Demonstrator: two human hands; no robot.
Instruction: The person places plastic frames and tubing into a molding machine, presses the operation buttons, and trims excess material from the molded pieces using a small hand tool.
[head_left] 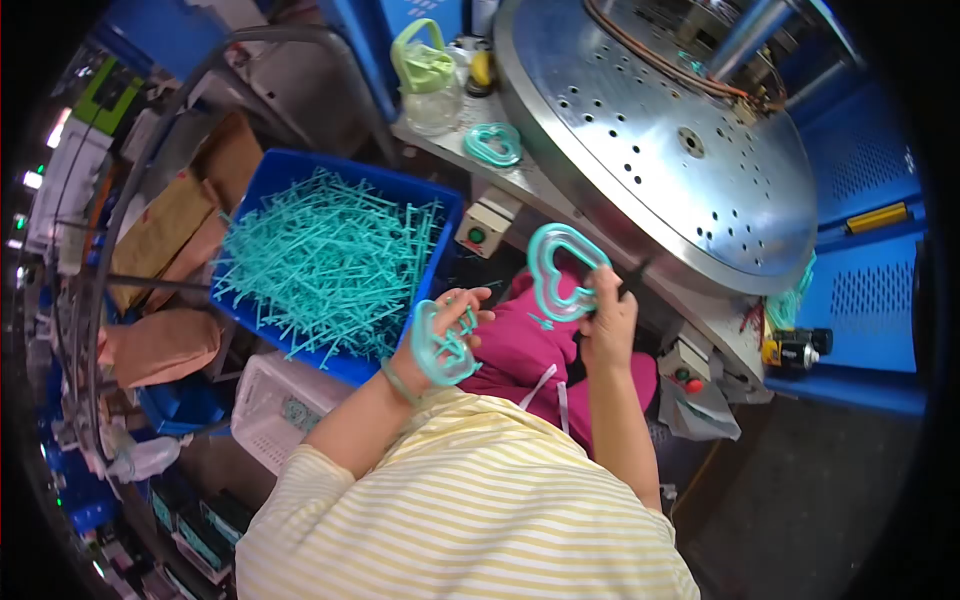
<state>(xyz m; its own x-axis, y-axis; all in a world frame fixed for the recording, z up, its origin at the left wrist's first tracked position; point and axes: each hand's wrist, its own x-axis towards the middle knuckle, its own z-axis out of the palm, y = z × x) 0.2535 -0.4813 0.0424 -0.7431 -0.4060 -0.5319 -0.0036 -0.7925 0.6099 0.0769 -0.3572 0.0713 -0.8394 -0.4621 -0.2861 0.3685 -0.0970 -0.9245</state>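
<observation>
My right hand point(610, 318) grips a translucent teal, heart-shaped plastic frame point(541, 262) by its lower right edge, held up in front of my lap. My left hand point(462, 312) is palm up with fingers partly curled round small teal plastic bits point(452, 346). A rounded teal plastic piece point(428, 350) lies over that palm and wrist. Beside the left hand stands a blue bin point(447, 240) heaped with thin teal plastic sticks point(325, 255). More teal frames point(492, 145) lie on the machine's ledge.
A large round metal plate point(650, 130) with holes fills the upper right. Along its ledge are a clear bottle point(432, 108) with a green lid, a green-button box point(484, 228) and a red-button box point(684, 368). A white basket point(262, 405) sits below the bin; spray cans point(790, 352) stand right.
</observation>
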